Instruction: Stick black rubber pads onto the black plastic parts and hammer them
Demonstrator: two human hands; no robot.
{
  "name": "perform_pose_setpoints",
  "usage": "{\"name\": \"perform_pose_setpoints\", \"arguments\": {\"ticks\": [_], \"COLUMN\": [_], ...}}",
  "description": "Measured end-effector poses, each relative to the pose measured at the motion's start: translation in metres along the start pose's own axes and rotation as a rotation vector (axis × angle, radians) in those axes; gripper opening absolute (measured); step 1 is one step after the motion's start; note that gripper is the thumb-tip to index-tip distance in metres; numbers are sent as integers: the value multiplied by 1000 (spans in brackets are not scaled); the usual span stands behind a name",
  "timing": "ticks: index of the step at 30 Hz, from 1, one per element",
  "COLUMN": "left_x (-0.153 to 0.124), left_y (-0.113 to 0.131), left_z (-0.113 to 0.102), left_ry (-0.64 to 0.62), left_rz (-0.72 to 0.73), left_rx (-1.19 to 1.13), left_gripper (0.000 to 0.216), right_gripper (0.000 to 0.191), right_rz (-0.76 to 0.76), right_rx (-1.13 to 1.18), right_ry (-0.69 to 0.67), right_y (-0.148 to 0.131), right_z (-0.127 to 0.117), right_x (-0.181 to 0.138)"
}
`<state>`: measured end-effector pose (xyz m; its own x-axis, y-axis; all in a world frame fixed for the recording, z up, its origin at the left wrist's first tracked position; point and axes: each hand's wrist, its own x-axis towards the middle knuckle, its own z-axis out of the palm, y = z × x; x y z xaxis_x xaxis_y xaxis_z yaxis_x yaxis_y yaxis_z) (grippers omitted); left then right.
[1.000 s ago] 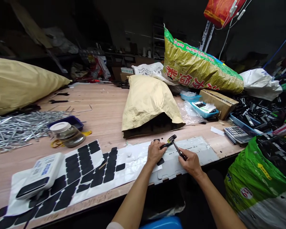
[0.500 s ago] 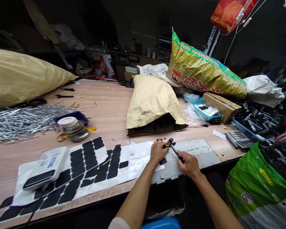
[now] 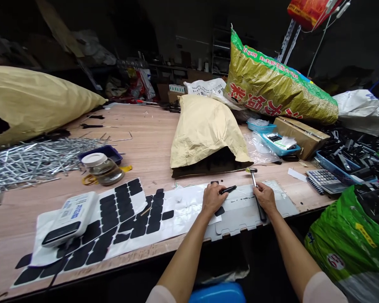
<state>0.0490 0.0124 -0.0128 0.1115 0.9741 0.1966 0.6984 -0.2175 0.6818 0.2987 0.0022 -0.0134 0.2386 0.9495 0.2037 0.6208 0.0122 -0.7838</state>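
Observation:
My left hand [image 3: 212, 199] rests on the grey board [image 3: 240, 221], its fingers closed around a small black elongated part [image 3: 229, 190]. What the part is, I cannot make out. To its right, my right hand [image 3: 265, 198] is closed around a small hammer [image 3: 260, 213] with a silver shaft and black grip. The hammer's head points away from me, apart from the black part. A black rounded pad [image 3: 220, 211] lies partly under my left wrist. White sheets bearing several black pads [image 3: 139, 227] spread out to the left.
An open yellow paper sack [image 3: 208, 130] lies beyond my hands. At left are a digital scale [image 3: 74, 210], a lidded jar [image 3: 105, 170] and a heap of metal rods [image 3: 47, 158]. A calculator [image 3: 325, 181], blue baskets [image 3: 282, 145] and a green sack [image 3: 341, 235] stand right.
The hammer has come away from the black part, moving right and tipping head outward in my right hand. My left hand stays on the board with the part. The view has shifted slightly.

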Motion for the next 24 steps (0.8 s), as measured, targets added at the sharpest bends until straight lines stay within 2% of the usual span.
{"name": "perform_pose_setpoints", "arguments": {"ticks": [3,6,8,10,12,13,16,18,19,21,23,24], "left_x": [-16,-69,-117,-161,-190,-197,-199,-193,-190,-180,-157,-138], "left_y": [8,22,26,22,9,0,-24,-28,-24,-6,18,29], "left_z": [-5,-12,-13,-8,2,8,22,23,21,12,0,-6], "left_ry": [94,170,81,-125,-306,-366,-437,-462,-471,-460,-350,-258], "left_rz": [119,396,580,674,569,463,50,-99,-87,78,246,282], "left_rx": [-65,-181,-208,-150,-80,-52,48,87,74,-7,-86,-109], "left_gripper": [14,15,22,28,28,29,34,36,34,27,23,24], "right_gripper": [35,37,37,37,38,39,39,39,39,39,38,38], "right_rz": [-9,13,22,24,26,27,30,29,24,8,-1,3], "right_rx": [20,53,48,38,35,34,26,23,21,13,0,-3], "right_ry": [-10,-7,7,9,7,5,11,17,19,18,15,12], "right_y": [2,3,3,3,2,1,-1,-2,-3,-4,-5,-5], "right_z": [3,3,3,3,2,2,2,2,2,2,1,2], "right_x": [-1,-2,-1,-1,-1,-1,-2,-3,-4,-5,-6,-6]}}
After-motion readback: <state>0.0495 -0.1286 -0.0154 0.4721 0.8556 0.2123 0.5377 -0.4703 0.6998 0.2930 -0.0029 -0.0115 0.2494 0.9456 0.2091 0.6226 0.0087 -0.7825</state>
